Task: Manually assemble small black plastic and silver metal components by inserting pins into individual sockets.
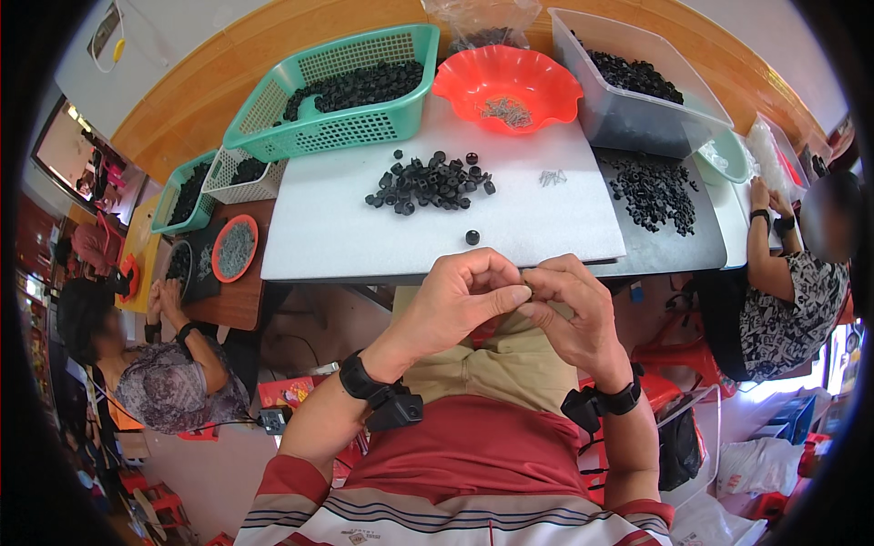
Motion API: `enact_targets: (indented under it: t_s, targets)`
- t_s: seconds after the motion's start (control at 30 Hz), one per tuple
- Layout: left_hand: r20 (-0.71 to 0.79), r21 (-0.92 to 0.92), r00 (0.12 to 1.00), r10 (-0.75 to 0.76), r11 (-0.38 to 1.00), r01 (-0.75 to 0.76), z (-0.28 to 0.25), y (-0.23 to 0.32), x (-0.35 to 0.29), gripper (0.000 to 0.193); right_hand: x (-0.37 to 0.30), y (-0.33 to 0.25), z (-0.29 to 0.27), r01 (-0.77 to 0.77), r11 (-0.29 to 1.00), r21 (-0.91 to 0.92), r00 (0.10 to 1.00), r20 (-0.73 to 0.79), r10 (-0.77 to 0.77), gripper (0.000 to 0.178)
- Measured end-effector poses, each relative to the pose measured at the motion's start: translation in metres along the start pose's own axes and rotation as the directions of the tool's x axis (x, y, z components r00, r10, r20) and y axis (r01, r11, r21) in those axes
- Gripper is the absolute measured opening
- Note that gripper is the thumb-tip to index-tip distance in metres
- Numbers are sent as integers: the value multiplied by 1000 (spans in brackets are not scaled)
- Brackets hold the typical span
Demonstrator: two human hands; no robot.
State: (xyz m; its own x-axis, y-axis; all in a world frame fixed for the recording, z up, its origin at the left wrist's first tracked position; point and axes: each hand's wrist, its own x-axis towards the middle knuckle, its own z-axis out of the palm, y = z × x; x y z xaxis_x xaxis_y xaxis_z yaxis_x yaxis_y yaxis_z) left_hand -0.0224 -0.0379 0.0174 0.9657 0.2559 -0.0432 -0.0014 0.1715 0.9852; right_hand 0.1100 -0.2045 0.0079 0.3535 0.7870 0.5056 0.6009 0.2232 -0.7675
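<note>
Just off the table's front edge, my left hand (460,302) and my right hand (583,314) meet, thumbs and fingertips pinched together. Whatever they hold is too small and too covered by the fingers to make out. A lone round black plastic part (472,237) lies on the white foam sheet (314,232) just beyond my hands. Farther back is a loose pile of similar black parts (428,184). To the right of that pile sits a little cluster of thin silvery pins or screws (553,177).
Along the back stand a green basket (337,125) of black parts, a red scalloped bowl (455,80) of metal pieces and a clear bin (637,118). Small black pieces (654,196) cover a dark mat at right. Co-workers sit left (173,382) and right (783,309).
</note>
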Motion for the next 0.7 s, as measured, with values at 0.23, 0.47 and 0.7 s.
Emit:
enact_targets:
  t_s: [0.23, 0.47, 0.7]
  targets:
    - [-54, -286, 995, -80, 956, 61, 5, -1, -2, 16, 1, 3, 9, 22, 999, -37, 999, -39, -24, 38]
    - [-69, -427, 993, -94, 903, 56, 10, -5, -1, 22, 1, 7, 17, 90, 995, -40, 968, -230, -97, 29]
    - [-118, -512, 987, -105, 859, 30, 14, -12, -2, 21, 2, 14, 28, 200, 893, -404, 911, -259, -321, 31]
